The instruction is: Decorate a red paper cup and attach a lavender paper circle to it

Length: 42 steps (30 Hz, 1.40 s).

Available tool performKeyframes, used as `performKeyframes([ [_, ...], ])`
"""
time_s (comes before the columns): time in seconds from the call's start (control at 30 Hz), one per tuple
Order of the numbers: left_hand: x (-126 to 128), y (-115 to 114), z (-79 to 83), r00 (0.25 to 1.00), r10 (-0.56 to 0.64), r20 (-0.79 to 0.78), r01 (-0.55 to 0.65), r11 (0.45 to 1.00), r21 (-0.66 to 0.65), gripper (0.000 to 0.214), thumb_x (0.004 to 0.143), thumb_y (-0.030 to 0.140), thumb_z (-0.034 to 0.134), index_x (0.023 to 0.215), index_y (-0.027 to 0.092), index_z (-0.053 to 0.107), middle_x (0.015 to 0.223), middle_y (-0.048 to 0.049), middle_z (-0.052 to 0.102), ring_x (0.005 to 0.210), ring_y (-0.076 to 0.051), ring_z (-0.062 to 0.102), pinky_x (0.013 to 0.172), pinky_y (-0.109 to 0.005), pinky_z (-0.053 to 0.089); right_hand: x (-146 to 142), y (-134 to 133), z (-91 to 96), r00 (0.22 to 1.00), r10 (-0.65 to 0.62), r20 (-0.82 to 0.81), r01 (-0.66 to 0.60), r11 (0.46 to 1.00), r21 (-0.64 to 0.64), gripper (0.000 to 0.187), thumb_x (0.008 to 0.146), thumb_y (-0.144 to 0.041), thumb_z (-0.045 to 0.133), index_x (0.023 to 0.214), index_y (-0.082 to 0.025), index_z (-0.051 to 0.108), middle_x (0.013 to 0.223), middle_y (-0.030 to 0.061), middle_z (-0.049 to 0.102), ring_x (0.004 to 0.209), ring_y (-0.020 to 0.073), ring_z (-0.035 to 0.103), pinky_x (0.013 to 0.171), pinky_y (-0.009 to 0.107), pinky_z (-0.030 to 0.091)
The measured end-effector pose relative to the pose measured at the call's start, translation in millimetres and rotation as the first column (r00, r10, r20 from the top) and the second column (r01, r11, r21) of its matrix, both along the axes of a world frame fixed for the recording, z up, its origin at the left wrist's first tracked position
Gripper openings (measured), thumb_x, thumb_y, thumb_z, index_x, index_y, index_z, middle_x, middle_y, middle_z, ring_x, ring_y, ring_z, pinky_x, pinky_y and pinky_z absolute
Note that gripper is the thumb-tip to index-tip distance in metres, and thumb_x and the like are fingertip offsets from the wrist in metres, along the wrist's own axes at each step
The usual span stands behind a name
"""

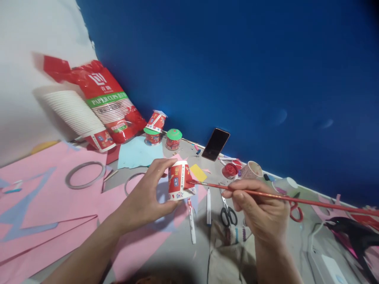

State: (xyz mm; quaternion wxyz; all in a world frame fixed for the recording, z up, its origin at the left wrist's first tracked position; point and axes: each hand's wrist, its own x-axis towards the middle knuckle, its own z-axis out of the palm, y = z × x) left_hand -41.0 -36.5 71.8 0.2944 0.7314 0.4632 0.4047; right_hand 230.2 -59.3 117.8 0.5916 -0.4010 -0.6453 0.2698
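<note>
Deep blue wall (231, 71) fills the upper part of the frame, above a grey tabletop (179, 256) strewn with craft supplies; pink paper (142, 248) covers much of the lower left, and a red bag of paper cups (109, 104) leans at the upper left beside a long stack of cups (74, 114).

Near the middle of the frame, the person's left hand (151, 189) is closed on a red paper cup (177, 179), lifted above the table. Right of it, the right hand (260, 205) pinches a slim red paintbrush (216, 185), whose tip meets the cup's right side or stops just short of it.

Several slips look possible. Paper walls give easily, so too hard a squeeze could buckle the cup; too light a hold could let it twist or tip if the brush presses on that side. Any wet paint on the bristles, which cannot be made out, could smear if the tip skids. The brush's long handle runs to the right edge of the frame, so a wide swing might knock something there.

As for the grip, the cup sits between the left fingers along its upper edge and the thumb under its lower edge, with its right side facing the brush and free of that hand.
</note>
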Motion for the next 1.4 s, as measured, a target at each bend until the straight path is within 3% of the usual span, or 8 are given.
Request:
performKeyframes([
  [0.13,0.5,-0.9,1.0,1.000,0.016,0.024,-0.016,1.000,-0.007,0.082,0.083,0.028,0.082,0.156,0.039,0.048,0.154,-0.0078,0.059,0.143,-0.038,0.059,0.118,-0.060,0.055,-0.7,-1.9,-2.0,0.999,-0.036,0.006,0.036,0.999,0.027,0.007,0.100,-0.024,0.080,0.095,-0.021,0.082,0.076,0.0039,0.083,0.046,0.0117,0.063,0.040,0.022,0.053],
  [0.27,0.3,-2.2,2.0,1.000,0.005,0.013,-0.005,1.000,0.005,0.081,0.084,0.030,0.084,0.155,0.039,0.047,0.154,-0.0075,0.059,0.143,-0.037,0.061,0.121,-0.060,0.053,1.0,-4.5,-1.6,0.994,-0.055,0.097,0.046,0.995,0.090,0.007,0.102,-0.023,0.077,0.096,-0.022,0.080,0.079,0.0018,0.082,0.052,0.0126,0.067,0.047,0.024,0.056],
  [0.5,0.1,-2.3,1.4,1.000,-0.009,-0.008,0.009,0.999,0.039,0.081,0.083,0.028,0.084,0.155,0.039,0.046,0.152,-0.0077,0.060,0.143,-0.037,0.061,0.123,-0.060,0.052,3.2,-5.8,4.7,0.961,0.075,0.266,-0.114,0.985,0.133,0.011,0.103,-0.017,0.070,0.100,-0.024,0.077,0.086,0.0026,0.080,0.079,0.0199,0.080,0.069,0.030,0.066],
  [0.63,0.4,-2.1,0.8,1.000,-0.014,-0.023,0.015,0.999,0.041,0.080,0.084,0.028,0.083,0.154,0.038,0.046,0.152,-0.0083,0.060,0.144,-0.037,0.060,0.123,-0.060,0.051,2.8,-6.2,3.9,0.957,0.056,0.283,-0.099,0.985,0.141,0.011,0.103,-0.018,0.070,0.097,-0.024,0.077,0.085,0.0016,0.081,0.078,0.0192,0.080,0.068,0.029,0.065],
  [0.8,1.8,-2.3,-3.0,0.999,-0.023,-0.040,0.025,0.998,0.057,0.083,0.083,0.027,0.083,0.155,0.039,0.044,0.153,-0.0073,0.059,0.144,-0.037,0.060,0.124,-0.060,0.050,0.6,-8.4,-2.7,0.966,-0.095,0.241,0.061,0.987,0.147,0.009,0.104,-0.024,0.075,0.095,-0.024,0.078,0.076,-0.0009,0.079,0.058,0.0155,0.072,0.056,0.027,0.059],
  [0.9,2.1,-3.2,-4.1,0.998,-0.030,-0.050,0.033,0.998,0.060,0.083,0.083,0.025,0.082,0.156,0.040,0.044,0.153,-0.0070,0.059,0.143,-0.037,0.060,0.123,-0.060,0.051,-1.4,-8.7,-4.5,0.965,-0.123,0.231,0.094,0.987,0.131,0.012,0.104,-0.027,0.075,0.094,-0.023,0.078,0.076,-0.0003,0.078,0.052,0.0141,0.068,0.051,0.027,0.056],
  [1.4,4.9,-4.9,2.3,0.998,-0.041,-0.052,0.044,0.998,0.040,0.079,0.083,0.026,0.080,0.154,0.036,0.046,0.152,-0.0086,0.060,0.142,-0.037,0.061,0.124,-0.059,0.050,-3.3,-6.5,-5.6,0.945,-0.165,0.284,0.097,0.966,0.239,0.010,0.104,-0.023,0.075,0.094,-0.025,0.078,0.077,-0.0045,0.079,0.064,0.0124,0.075,0.061,0.023,0.060],
])
